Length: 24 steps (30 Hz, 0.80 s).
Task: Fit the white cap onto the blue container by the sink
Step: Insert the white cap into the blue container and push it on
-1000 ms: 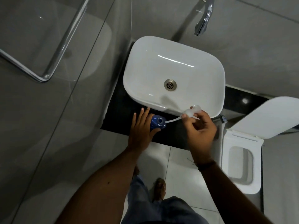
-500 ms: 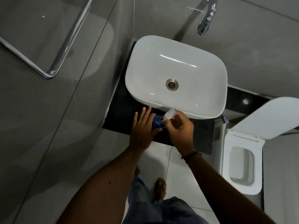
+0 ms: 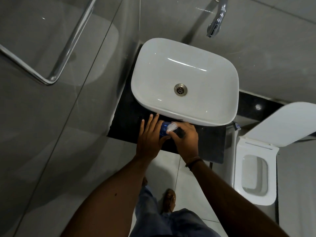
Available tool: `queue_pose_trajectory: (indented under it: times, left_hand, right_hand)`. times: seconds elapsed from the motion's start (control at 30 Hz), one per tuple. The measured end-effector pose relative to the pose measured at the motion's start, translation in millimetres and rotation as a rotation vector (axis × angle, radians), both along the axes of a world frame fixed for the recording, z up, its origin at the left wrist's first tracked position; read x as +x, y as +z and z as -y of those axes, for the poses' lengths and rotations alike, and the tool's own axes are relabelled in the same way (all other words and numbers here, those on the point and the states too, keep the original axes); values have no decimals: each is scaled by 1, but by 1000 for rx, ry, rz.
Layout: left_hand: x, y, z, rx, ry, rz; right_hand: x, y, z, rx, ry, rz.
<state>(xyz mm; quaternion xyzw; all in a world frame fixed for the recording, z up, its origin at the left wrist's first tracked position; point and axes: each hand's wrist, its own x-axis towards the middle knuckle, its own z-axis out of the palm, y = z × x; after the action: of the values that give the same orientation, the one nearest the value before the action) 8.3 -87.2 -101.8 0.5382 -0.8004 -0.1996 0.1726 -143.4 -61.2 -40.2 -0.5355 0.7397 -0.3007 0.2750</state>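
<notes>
Blue container (image 3: pixel 163 129): stood on the black counter (image 3: pixel 210 144), just in front of the white sink (image 3: pixel 184 79), near its front-left rim. Only a small patch of blue is seen between the two hands.
White cap (image 3: pixel 171 127): translucent white, held over the top of the container, tilted. Contact with the container mouth is suggested, but full seating cannot be told.
Left hand (image 3: pixel 150 139): placed against the left side of the container, fingers (image 3: pixel 150 121) extended and spread toward the sink, thumb brought round the near side. The container is steadied by it; a wrapped grip is not shown.
Right hand (image 3: pixel 185 137): closed round the cap, which is pinched at the fingertips (image 3: pixel 169 132). A dark band (image 3: pixel 194 161) is worn at the wrist.
Hand spacing: the two are nearly touching over the container.
Sink: rounded rectangular basin, set on the counter, metal drain (image 3: pixel 180 89) at centre.
Tap (image 3: pixel 216 23): chrome, wall-mounted, spout above the basin's far edge.
Toilet (image 3: pixel 254 175): white, right of the counter, lid (image 3: pixel 280 124) raised.
Glass panel (image 3: pixel 51 117): at left, chrome rail (image 3: pixel 56 72) seen through or on it.
Floor (image 3: pixel 171 168): pale tiles, one foot (image 3: pixel 169 200) and blue trousers (image 3: pixel 171 223) seen below.
</notes>
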Motion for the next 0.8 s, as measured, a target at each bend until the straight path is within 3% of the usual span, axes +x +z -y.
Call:
queue_pose_trajectory:
  times: [0.23,0.4,0.53,0.67,0.8]
  left_hand:
    - [0,-3,1,9,-7,-28]
    - [2,-6,1,18,-15,-38]
    - [1,-7,3,21,-8,-40]
    - [1,-8,3,25,-12,-43]
    - [1,-7,4,31,0,-24]
  right_hand:
    - [-3,3,-6,-34,-72,14]
    - [-2,1,-10,69,59,11]
    - [-7,-2,-10,-10,-73,27]
    - [-6,-1,-7,60,64,52]
    - [-14,-5,-4,16,-26,105]
